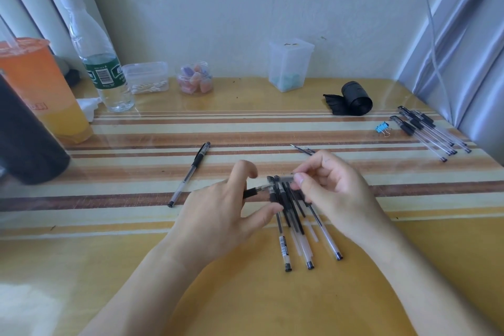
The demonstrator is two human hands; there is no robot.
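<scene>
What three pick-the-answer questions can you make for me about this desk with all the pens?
1. Where is the binder clip? A in a jar; B beside the far-right pens; C under the bottle.
2. What colour is the drink in the plastic cup? A orange; B green; C purple.
3. What is the left hand doing? A lying flat; B lifting a bottle; C gripping a pen.
Answers: B, the clip lies just left of that pen group; A, the cup shows orange fading to yellow; C, its fingers curl round the pen's barrel.
</scene>
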